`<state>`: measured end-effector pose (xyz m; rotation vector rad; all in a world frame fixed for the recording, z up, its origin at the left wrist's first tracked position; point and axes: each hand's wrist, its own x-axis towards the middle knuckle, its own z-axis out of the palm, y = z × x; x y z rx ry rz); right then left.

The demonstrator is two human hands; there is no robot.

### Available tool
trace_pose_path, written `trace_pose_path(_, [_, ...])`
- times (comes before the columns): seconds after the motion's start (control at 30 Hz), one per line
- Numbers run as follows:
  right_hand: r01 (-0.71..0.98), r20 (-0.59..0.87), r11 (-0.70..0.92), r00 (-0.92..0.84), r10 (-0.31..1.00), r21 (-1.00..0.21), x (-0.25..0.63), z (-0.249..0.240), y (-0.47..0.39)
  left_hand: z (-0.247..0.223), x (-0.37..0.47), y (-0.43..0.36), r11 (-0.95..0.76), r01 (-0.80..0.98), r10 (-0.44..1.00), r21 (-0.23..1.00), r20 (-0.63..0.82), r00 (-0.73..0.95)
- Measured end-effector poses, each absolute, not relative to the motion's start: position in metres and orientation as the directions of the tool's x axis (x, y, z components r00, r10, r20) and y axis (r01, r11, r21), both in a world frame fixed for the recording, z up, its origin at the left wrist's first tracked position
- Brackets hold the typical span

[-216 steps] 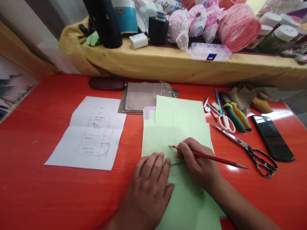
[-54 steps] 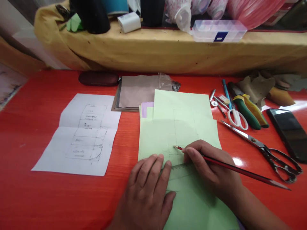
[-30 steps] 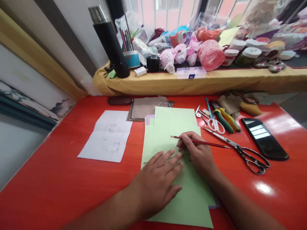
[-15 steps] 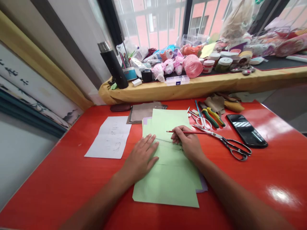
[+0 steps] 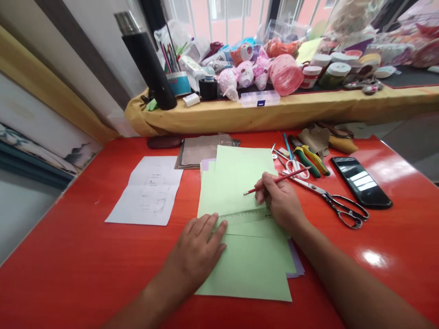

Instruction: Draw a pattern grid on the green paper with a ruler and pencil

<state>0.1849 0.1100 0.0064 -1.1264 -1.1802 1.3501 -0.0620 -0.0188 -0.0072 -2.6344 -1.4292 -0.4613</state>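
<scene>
Light green sheets [image 5: 240, 178] lie stacked on the red table, with purple paper [image 5: 297, 261] poking out underneath. A clear ruler [image 5: 245, 215] rests across the green paper, slightly slanted. My left hand [image 5: 200, 249] lies spread at the ruler's left end, fingertips on it and on the paper. Between the fingers of my right hand [image 5: 279, 198] is a red pencil [image 5: 277, 180], held nearly level above the paper, its blunt end to the left. That hand is beside the ruler's right end.
Left of the green paper lies a white sheet with faint drawings [image 5: 147, 189]. To the right are large scissors [image 5: 338, 203], pliers [image 5: 311, 161] and a black phone [image 5: 361, 182]. A black flask [image 5: 147, 64] and jars [image 5: 334, 75] stand on the yellow-draped ledge [image 5: 212, 115] behind.
My left hand and the ruler have moved nearer to me, and the ruler's slant has changed. The pencil has tilted, its right end now higher. The camera view has shifted.
</scene>
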Motion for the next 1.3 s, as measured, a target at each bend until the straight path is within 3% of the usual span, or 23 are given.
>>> trace_pose_path(0.27, [0.067, 0.026, 0.039, -0.182, 0.983, -0.997, 0.182, 0.027, 0.102, 0.035, -0.076, 0.012, -0.547, 0.775, 0.834, 0.317, 0.278, 0.476])
trace_pose_path(0.3, [0.101, 0.031, 0.054, -0.217, 0.976, -0.993, 0.180, 0.030, 0.099, 0.043, -0.077, 0.019, -0.510, 0.771, 0.859, 0.381, 0.256, 0.443])
trace_pose_path(0.4, [0.193, 0.019, 0.094, -0.357, 0.934, -0.977, 0.170, 0.040, 0.087, 0.069, -0.074, 0.042, -0.235, 0.602, 0.949, 0.763, 0.046, 0.311])
trace_pose_path(0.47, [0.260, -0.021, 0.119, -0.477, 0.879, -0.958, 0.160, 0.046, 0.079, 0.084, -0.065, 0.055, -0.121, 0.446, 0.946, 0.887, -0.032, 0.321])
trace_pose_path(0.53, [0.452, -0.061, 0.296, -0.623, 0.780, -0.841, 0.151, 0.052, 0.072, 0.096, -0.056, 0.066, -0.019, 0.281, 0.926, 0.959, -0.089, 0.366])
trace_pose_path(0.63, [0.545, -0.093, 0.414, -0.678, 0.730, -0.729, 0.148, 0.059, 0.068, 0.105, -0.046, 0.075, 0.001, 0.186, 0.904, 0.983, -0.080, 0.419])
trace_pose_path(0.77, [0.474, -0.014, 0.323, -0.579, 0.815, -0.819, 0.165, 0.069, 0.073, 0.100, -0.048, 0.079, 0.093, -0.027, 0.954, 0.995, -0.081, 0.287])
trace_pose_path(0.83, [0.402, -0.021, 0.217, -0.510, 0.860, -0.890, 0.176, 0.073, 0.075, 0.094, -0.051, 0.079, 0.147, -0.155, 0.963, 0.977, -0.105, 0.250])
trace_pose_path(1.03, [0.076, -0.021, 0.014, -0.433, 0.901, -0.997, 0.194, 0.073, 0.074, 0.086, -0.053, 0.073, 0.244, -0.278, 0.953, 0.929, -0.176, 0.249])
trace_pose_path(1.17, [-0.217, 0.019, -0.070, -0.384, 0.923, -0.974, 0.199, 0.068, 0.075, 0.082, -0.046, 0.068, 0.318, -0.339, 0.936, 0.885, -0.238, 0.258])
trace_pose_path(1.3, [-0.356, 0.047, -0.108, -0.398, 0.916, -0.928, 0.197, 0.068, 0.075, 0.071, -0.035, 0.065, 0.363, -0.367, 0.923, 0.857, -0.277, 0.267])
